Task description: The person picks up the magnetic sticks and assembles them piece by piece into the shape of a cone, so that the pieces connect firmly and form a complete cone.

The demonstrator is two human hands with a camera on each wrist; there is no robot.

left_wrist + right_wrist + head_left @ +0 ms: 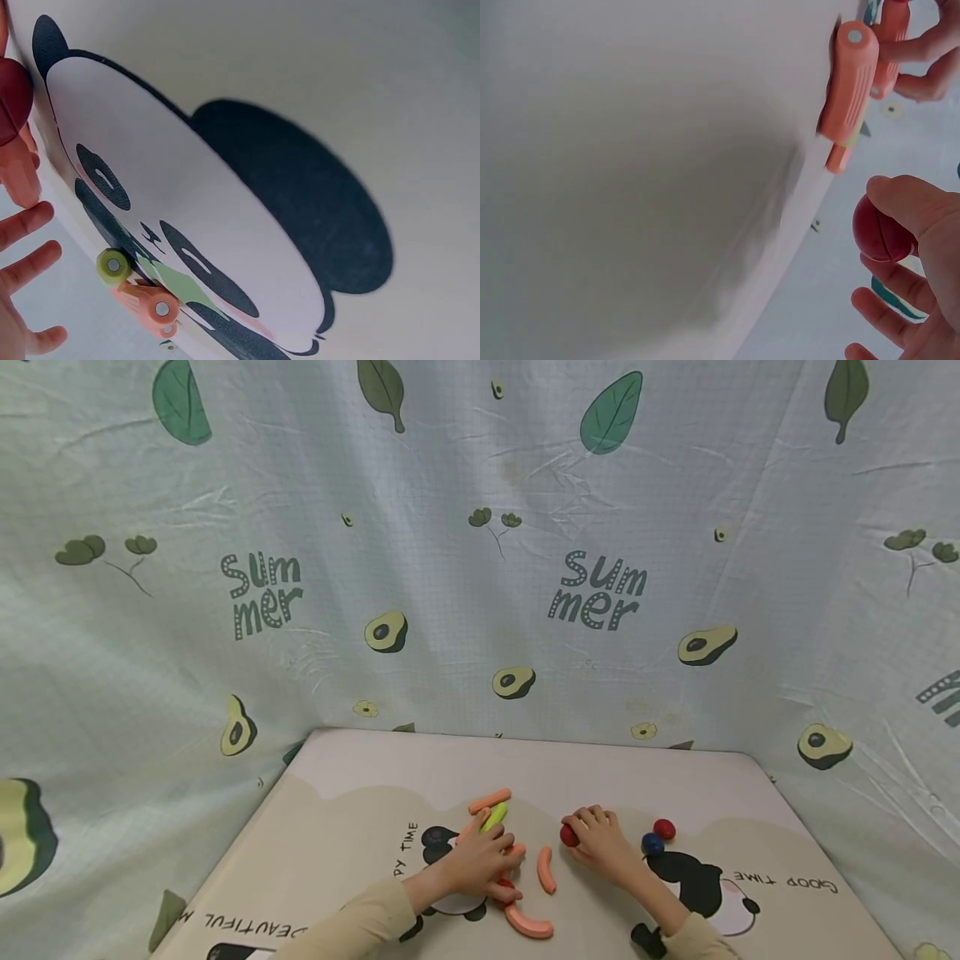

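Mat, cloth and a few loose toys

A cream panda-print mat (360, 827) lies before a hanging "Summer" avocado cloth (450, 568). Near the mat's right edge, a blue ball (652, 843) touches a red ball (663, 828); a curved orange piece (528, 925) lies at the near edge.

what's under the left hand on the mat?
The left hand lies over orange sausage-shaped pieces and something red at its fingertips, on the panda-print mat. Palm and fingers cover most of them, so their count and the grip cannot be told.
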